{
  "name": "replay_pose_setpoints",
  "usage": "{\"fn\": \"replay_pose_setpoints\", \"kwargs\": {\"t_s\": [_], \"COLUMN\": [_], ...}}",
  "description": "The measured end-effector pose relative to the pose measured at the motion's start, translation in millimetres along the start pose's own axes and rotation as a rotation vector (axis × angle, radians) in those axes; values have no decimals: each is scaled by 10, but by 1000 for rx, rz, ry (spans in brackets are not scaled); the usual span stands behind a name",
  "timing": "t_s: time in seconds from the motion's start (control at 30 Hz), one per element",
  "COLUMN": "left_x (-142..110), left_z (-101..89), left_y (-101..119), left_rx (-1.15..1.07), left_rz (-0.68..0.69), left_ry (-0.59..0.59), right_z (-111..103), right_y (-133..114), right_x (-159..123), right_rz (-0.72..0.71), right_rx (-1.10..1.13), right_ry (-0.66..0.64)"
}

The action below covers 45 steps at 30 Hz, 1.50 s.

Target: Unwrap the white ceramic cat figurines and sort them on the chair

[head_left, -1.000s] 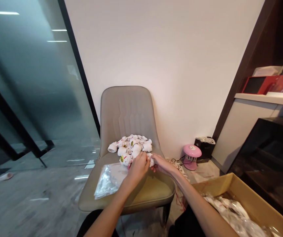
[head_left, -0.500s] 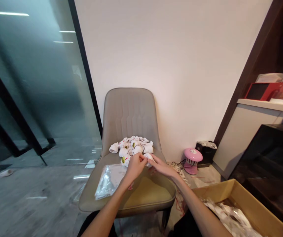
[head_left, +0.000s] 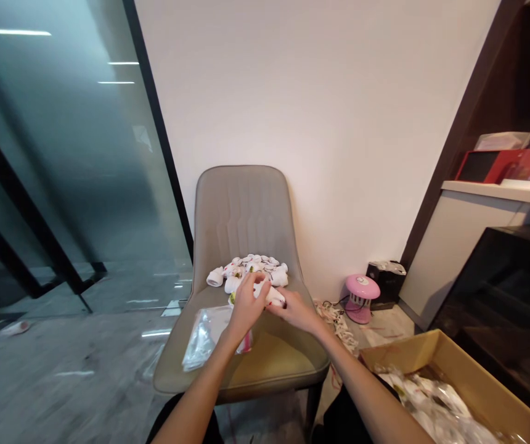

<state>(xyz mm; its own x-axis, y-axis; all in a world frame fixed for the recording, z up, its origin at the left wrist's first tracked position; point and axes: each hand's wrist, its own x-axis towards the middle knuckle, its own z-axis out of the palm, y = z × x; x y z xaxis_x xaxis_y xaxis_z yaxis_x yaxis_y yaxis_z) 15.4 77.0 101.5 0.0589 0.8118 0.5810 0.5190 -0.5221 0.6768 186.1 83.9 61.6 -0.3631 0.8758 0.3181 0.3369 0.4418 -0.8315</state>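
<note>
A pile of small white patterned socks (head_left: 251, 267) lies on the seat of a beige upholstered chair (head_left: 288, 361). My left hand (head_left: 246, 308) and my right hand (head_left: 295, 311) meet at the front of the pile, both pinching a white sock (head_left: 272, 297) that is partly hidden by my fingers. A clear plastic bag (head_left: 206, 340) lies flat on the seat, just below and left of my left hand. Its lower right corner is close to my left wrist.
An open cardboard box (head_left: 450, 370) holding plastic-wrapped items stands low at the right. A pink round-topped appliance (head_left: 361, 297) and a black box (head_left: 384, 280) stand on the floor by the wall. A glass partition runs along the left.
My left hand has risen and turned upright over the sock. The sock now sits further right between my hands. The view has shifted slightly.
</note>
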Motion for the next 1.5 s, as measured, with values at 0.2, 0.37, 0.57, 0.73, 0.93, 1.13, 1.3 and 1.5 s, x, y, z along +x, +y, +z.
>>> {"fn": "replay_pose_setpoints", "kwargs": {"t_s": [0.2, 0.37, 0.57, 0.73, 0.93, 1.13, 1.3, 1.5], "left_x": [-33, -28, -18, -2, 58, 142, 180, 129], "left_z": [78, 128, 151, 111, 138, 231, 327, 549], "left_y": [163, 116, 116, 219, 298, 270, 379, 644], "left_rx": [-153, -245, -136, -48, -28, -246, -401, -384], "left_rz": [-58, -174, -232, -157, -167, -344, -334, -185], "left_ry": [-87, -48, -46, -3, 21, 152, 141, 76], "right_z": [115, 163, -7, -325, -367, -398, -272, -92], "right_y": [-69, -76, -95, -46, 38, -53, 15, -15], "right_x": [-52, -132, -184, -220, -285, -324, -272, -125], "right_rz": [-6, -18, -29, 46, 128, 74, 156, 142], "right_rx": [204, 164, 102, 239, 171, 376, 615, 877], "right_ry": [-70, -73, -188, -316, -284, -150, 5, 341]}}
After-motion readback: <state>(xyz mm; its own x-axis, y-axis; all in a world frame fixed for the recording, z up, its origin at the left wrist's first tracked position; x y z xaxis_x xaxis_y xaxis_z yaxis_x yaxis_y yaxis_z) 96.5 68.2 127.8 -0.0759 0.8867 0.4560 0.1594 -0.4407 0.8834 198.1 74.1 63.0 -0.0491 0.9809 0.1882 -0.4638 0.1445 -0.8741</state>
